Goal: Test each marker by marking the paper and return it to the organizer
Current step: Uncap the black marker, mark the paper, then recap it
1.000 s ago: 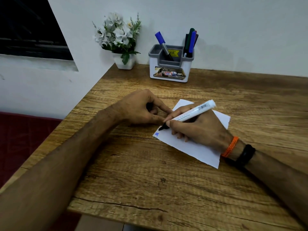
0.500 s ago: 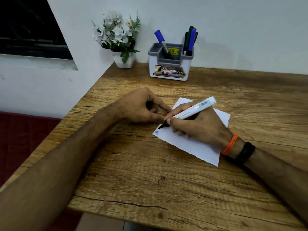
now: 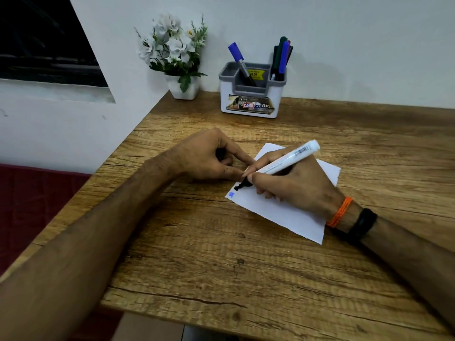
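Observation:
My right hand (image 3: 293,185) grips a white marker (image 3: 288,157) with its black tip down on a white sheet of paper (image 3: 283,212). A black stroke (image 3: 242,186) lies on the sheet under the tip, with a small blue mark (image 3: 231,194) near the sheet's left corner. My left hand (image 3: 209,156) rests at the sheet's left edge, fingers curled around a dark object, apparently the marker's cap (image 3: 219,153); index and thumb touch the paper. At the back stands a grey and white organizer (image 3: 251,104) with a blue-capped marker (image 3: 240,60) and several other markers (image 3: 282,57).
A white pot of artificial flowers (image 3: 177,57) stands left of the organizer against the wall. The wooden table (image 3: 221,254) ends at a left edge beside a dark red surface (image 3: 29,205). A dark window (image 3: 41,40) is at the upper left.
The marker tip has drawn a short black stroke on the paper; the right hand shifted slightly. The left hand has stayed in place.

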Demonstrator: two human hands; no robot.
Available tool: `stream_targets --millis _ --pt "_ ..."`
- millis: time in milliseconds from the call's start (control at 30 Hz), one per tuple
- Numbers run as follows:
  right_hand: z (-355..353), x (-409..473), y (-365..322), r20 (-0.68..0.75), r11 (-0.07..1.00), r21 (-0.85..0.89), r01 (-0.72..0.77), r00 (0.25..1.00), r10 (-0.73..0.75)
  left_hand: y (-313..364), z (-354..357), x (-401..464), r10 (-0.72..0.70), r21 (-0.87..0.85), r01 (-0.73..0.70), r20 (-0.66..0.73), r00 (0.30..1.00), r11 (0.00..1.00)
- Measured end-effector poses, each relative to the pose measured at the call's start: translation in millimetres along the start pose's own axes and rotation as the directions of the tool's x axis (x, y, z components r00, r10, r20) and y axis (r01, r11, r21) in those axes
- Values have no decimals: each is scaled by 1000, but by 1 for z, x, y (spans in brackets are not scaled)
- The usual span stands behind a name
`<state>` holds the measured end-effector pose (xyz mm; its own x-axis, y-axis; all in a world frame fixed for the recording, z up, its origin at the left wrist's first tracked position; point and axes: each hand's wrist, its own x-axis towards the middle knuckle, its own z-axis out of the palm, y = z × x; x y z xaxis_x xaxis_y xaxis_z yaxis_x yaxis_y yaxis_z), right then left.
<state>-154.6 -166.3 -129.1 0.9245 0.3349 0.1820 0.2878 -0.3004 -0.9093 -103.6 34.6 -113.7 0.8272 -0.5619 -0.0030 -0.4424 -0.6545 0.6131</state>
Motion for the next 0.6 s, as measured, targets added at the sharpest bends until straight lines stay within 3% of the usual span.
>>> stream_targets --millis 133,267,467,600 --pt "-2 2 1 -36 997 72 -24 999 27 -2 1 1 -20 -7 20 -3 1000 1000" --pt "-8 4 0 -65 958 283 -33 996 54 -2 2 1 -34 -79 33 -17 999 996" --pt "-22 10 -3 -52 874 479 -83 991 123 5 -5 -2 -39 -181 11 -156 987 983" --pt "-28 10 -2 -77 887 450 -100 986 150 3 -1 -4 -68 -237 14 -221 973 971"
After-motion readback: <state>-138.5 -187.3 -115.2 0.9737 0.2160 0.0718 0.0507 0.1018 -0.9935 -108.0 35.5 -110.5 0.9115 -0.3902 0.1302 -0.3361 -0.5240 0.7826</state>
